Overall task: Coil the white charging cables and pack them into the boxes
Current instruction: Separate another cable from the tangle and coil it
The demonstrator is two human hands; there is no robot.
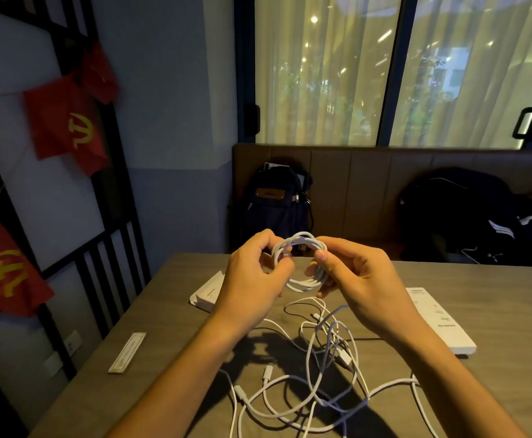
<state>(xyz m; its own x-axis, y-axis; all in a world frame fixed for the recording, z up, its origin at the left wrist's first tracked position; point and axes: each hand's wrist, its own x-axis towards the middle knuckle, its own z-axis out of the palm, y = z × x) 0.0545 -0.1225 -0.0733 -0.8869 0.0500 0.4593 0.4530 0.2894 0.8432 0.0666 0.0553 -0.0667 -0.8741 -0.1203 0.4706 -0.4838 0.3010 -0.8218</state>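
A coiled white cable (pixel 301 245) is held up above the table between both hands. My left hand (pixel 255 276) pinches the coil's left side with curled fingers. My right hand (pixel 350 273) grips its right side, thumb on top. Below them a tangle of loose white cables (pixel 318 374) sprawls across the wooden table (pixel 169 358). One white box (pixel 207 294) lies behind my left wrist, partly hidden. A longer white box (pixel 441 324) lies to the right of my right forearm.
A small white label card (pixel 127 352) lies near the table's left edge. Behind the table a brown bench holds a dark backpack (pixel 277 203) and a black bag (pixel 460 213). Red flags hang on the left wall.
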